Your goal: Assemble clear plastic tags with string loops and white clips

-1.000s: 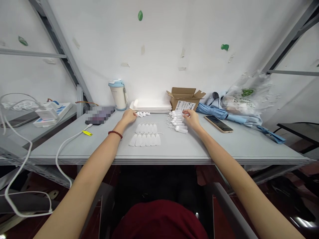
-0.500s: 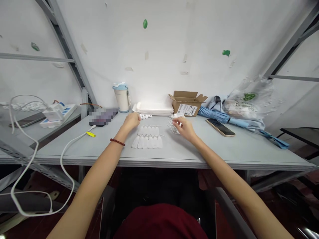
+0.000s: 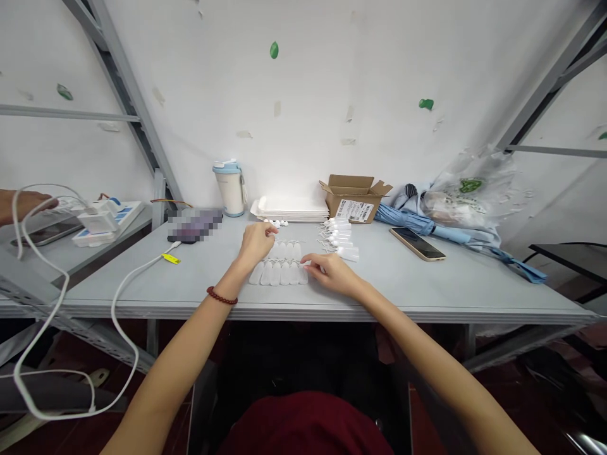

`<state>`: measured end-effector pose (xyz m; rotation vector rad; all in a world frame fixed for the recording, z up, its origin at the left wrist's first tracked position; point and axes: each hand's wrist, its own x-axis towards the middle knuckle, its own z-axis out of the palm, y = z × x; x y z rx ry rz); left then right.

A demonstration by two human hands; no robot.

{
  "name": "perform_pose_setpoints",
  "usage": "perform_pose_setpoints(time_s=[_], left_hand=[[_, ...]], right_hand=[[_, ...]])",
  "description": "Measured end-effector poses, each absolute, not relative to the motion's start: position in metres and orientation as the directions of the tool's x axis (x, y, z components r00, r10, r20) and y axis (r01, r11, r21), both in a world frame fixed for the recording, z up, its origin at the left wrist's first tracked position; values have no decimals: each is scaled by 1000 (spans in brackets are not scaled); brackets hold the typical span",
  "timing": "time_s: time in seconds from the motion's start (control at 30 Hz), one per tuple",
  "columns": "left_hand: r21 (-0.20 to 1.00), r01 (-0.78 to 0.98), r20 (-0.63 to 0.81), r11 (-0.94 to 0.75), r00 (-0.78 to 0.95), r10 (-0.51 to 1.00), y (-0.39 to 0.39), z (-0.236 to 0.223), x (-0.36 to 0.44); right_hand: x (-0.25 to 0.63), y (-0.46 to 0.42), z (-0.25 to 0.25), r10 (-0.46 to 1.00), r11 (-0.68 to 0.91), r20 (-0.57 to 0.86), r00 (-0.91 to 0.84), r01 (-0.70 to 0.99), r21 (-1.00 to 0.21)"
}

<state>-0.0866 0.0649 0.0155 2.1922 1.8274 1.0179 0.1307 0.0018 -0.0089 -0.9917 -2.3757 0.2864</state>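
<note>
White blank tags with thin strings lie in a front row [image 3: 279,274] and a partly covered back row [image 3: 287,251] on the grey table. My left hand [image 3: 257,242] is over the left end of the back row, fingers curled together; what they hold, if anything, is hidden. At the right end of the front row, my right hand [image 3: 328,272] has thumb and forefinger pinched close to the strings. Whether a string is caught there is too small to tell. Small white pieces [image 3: 276,223] sit just behind my left hand. Further right is a fanned stack of stringed tags [image 3: 342,237].
Along the wall stand a cup with a blue lid [image 3: 230,189], a white flat stack [image 3: 294,210] and an open cardboard box [image 3: 353,199]. Phones [image 3: 417,243], a folded blue umbrella [image 3: 441,230] and a white cable [image 3: 124,284] lie around. Another person's hand [image 3: 26,205] shows at far left.
My right hand has moved left and nearer, from the stringed stack to the front row's right end. My left hand has come slightly nearer. Another person's hand has appeared at far left.
</note>
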Motion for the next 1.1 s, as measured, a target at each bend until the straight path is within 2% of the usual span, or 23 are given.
perform_pose_setpoints(time_s=[0.17, 0.3, 0.37, 0.47, 0.53, 0.6, 0.67, 0.77, 0.87, 0.97, 1.1], left_hand=[[517, 794, 431, -319, 81, 899, 52, 13, -79], [568, 759, 462, -318, 26, 887, 51, 17, -77], [634, 709, 449, -309, -12, 894, 49, 20, -76], [844, 451, 321, -288, 5, 947, 40, 26, -72], [949, 213, 214, -233, 106, 971, 32, 32, -68], [982, 53, 168, -182, 197, 966, 22, 38, -63], [987, -19, 160, -160, 229, 960, 15, 44, -58], [989, -39, 146, -141, 217, 965, 11, 46, -51], [991, -23, 135, -133, 204, 970, 15, 41, -48], [991, 18, 126, -132, 188, 974, 20, 35, -48], [984, 103, 133, -145, 121, 984, 19, 35, -49]], right_hand=[[130, 0, -5, 718, 695, 337, -609, 593, -408], [133, -1, -1, 716, 687, 299, -631, 560, -463], [134, -1, 0, 707, 691, 284, -648, 546, -474], [135, -2, 2, 703, 688, 252, -665, 549, -474], [136, -2, 2, 704, 685, 238, -669, 552, -476], [136, -2, 1, 707, 685, 248, -662, 555, -472], [136, -2, 0, 707, 692, 282, -648, 553, -463], [136, -1, -3, 694, 720, 366, -620, 573, -393], [137, 1, -7, 656, 744, 430, -621, 627, -230], [137, 2, -10, 627, 747, 438, -644, 657, -101], [136, 4, -11, 636, 723, 409, -654, 690, -22]])
